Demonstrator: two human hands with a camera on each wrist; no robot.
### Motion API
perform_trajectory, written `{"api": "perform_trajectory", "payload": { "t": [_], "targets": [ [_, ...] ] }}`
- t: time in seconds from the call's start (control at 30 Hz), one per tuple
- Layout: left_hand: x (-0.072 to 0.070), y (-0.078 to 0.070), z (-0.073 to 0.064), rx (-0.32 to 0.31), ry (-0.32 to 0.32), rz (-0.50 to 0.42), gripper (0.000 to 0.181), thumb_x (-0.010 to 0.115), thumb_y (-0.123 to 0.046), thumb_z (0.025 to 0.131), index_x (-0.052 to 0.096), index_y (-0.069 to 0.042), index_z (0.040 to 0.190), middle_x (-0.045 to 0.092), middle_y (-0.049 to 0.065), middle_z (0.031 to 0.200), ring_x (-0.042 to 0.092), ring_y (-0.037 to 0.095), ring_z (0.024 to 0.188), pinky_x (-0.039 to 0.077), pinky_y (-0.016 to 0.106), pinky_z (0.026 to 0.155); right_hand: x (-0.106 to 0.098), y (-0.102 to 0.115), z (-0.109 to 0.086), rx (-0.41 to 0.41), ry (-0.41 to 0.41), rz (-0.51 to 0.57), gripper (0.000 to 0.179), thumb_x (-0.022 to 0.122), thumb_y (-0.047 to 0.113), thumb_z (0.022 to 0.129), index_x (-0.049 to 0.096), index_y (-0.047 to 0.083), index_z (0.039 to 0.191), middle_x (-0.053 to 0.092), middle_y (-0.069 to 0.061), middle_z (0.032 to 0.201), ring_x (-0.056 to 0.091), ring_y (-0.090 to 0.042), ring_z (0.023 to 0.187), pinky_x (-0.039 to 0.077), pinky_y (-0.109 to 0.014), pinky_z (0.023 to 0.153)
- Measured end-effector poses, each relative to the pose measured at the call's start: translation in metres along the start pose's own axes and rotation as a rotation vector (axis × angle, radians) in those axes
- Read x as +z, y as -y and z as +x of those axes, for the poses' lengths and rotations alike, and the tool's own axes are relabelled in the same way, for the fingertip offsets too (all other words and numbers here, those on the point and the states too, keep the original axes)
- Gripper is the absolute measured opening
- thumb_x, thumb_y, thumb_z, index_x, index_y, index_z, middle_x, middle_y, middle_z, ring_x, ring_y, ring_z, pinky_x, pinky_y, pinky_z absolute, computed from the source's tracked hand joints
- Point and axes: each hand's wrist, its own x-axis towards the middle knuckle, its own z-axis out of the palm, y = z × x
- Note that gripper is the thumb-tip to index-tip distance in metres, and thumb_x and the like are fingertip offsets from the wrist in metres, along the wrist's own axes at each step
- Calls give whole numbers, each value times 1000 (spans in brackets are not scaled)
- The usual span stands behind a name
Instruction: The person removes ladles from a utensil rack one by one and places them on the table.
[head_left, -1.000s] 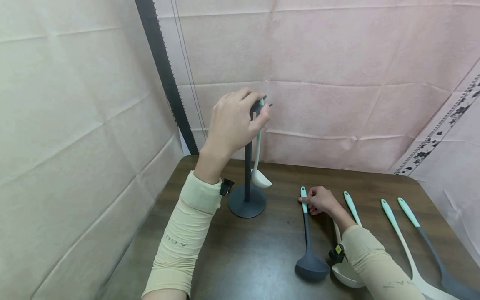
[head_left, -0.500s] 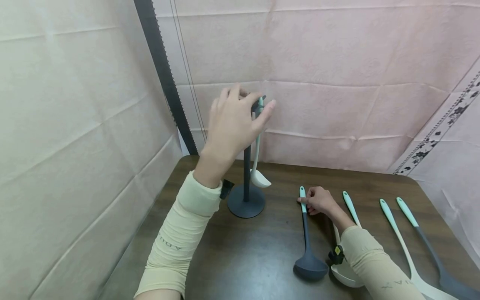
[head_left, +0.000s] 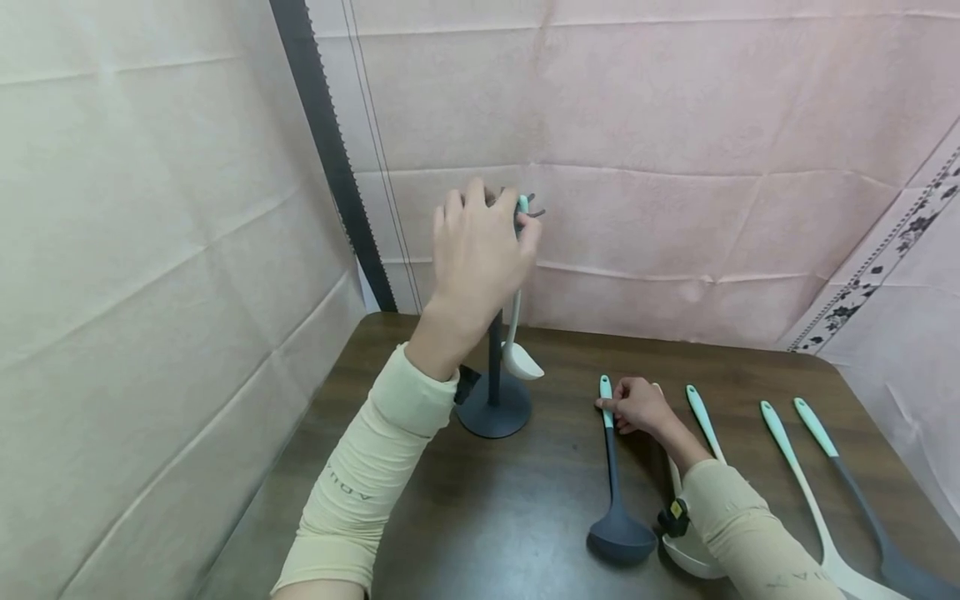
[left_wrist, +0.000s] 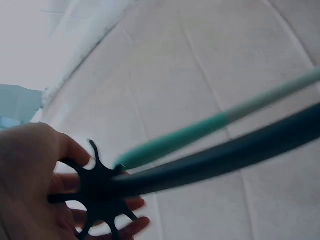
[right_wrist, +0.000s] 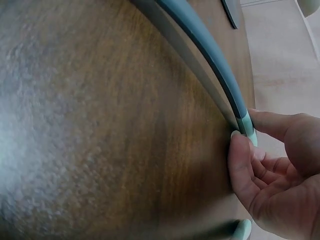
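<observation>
A dark utensil stand (head_left: 495, 408) with a round base holds a white ladle (head_left: 521, 360), which hangs from it by its mint handle. My left hand (head_left: 480, 258) has its fingers curled round the stand's top; in the left wrist view they lie about the spoked hook wheel (left_wrist: 97, 190), with the ladle's handle (left_wrist: 175, 142) beside the pole. My right hand (head_left: 641, 408) pinches the mint handle end of a dark ladle (head_left: 621, 533) between thumb and index finger. That ladle lies on the table, its dark shaft (right_wrist: 215, 62) arching over the wood in the right wrist view.
Right of the dark ladle lies a white-headed utensil (head_left: 690, 560), partly covered by the right forearm. A mint handle (head_left: 701, 417) shows beyond that arm. Farther right lie a white utensil (head_left: 810, 500) and a dark one (head_left: 862, 492). Pale cloth walls (head_left: 675, 208) bound the wooden table (head_left: 555, 467).
My left hand loosened from the stand's top, its thumb and fingers spreading, then closed on it again slightly farther right. The right hand and dark ladle stay in place.
</observation>
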Motion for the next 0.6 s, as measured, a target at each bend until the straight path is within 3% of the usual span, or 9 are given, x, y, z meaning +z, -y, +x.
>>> {"api": "perform_trajectory", "payload": {
  "t": [0.23,0.33,0.43,0.6],
  "targets": [
    [9,39,19,206,3,-169,42,45,-27,101,76,-20,128,63,5,127,58,25,112,48,40,96,0,1,-3,-20,-28,7,29,75,23,100,57,1,92,64,-13,78,69,-22,62,62,-36,58],
    [10,53,21,264,6,-213,43,45,-27,102,77,-22,130,62,1,129,58,23,118,46,42,100,1,-1,-4,-23,-21,9,28,75,22,100,58,1,93,63,-13,78,68,-22,62,62,-36,59],
    [6,53,18,245,3,-193,44,45,-27,102,78,-26,131,61,1,130,55,26,121,44,45,104,2,-2,-5,-21,-20,5,28,75,23,100,58,1,94,63,-13,78,68,-21,62,62,-36,59],
    [-4,33,5,134,33,-133,44,43,-24,105,75,-21,136,63,6,134,56,30,127,39,47,115,1,-1,-8,-23,-37,7,27,74,22,100,59,0,96,63,-14,80,69,-22,62,62,-37,59]
  ]
}}
